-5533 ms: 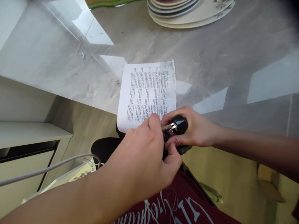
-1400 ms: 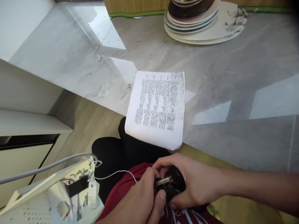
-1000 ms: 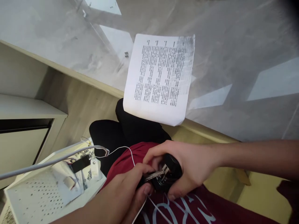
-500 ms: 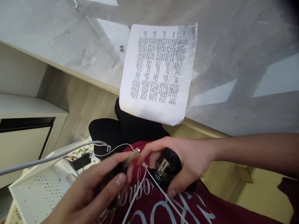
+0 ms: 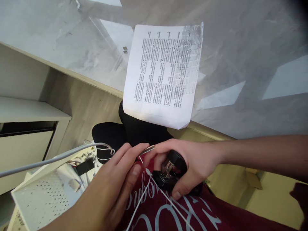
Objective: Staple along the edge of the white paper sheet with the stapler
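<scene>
In my right hand (image 5: 190, 166) is a black stapler (image 5: 176, 162) with a bright metal part showing at its near end. The fingers wrap round its far side and the thumb lies on the near side. My left hand (image 5: 122, 179) is closed on a thin metal strip (image 5: 147, 150), whose end sticks out by the index fingertip, close to the right index finger. The rest of what the left palm may hold is hidden. Beyond both hands a printed sheet of paper (image 5: 163, 73) overhangs the table edge, its right side covered with rows of shiny grey marks.
The grey marbled table (image 5: 240, 48) bears two small silver pieces (image 5: 125, 50). At lower left stands a white tray (image 5: 45, 192) with small bits and a black object (image 5: 85, 166). A grey cable (image 5: 55, 158) crosses above it. White drawstrings (image 5: 141, 199) hang over the red shirt.
My left hand has turned over, its back now facing up, and the metal strip lies flatter, nearer the right index finger. The right hand with the stapler has barely moved.
</scene>
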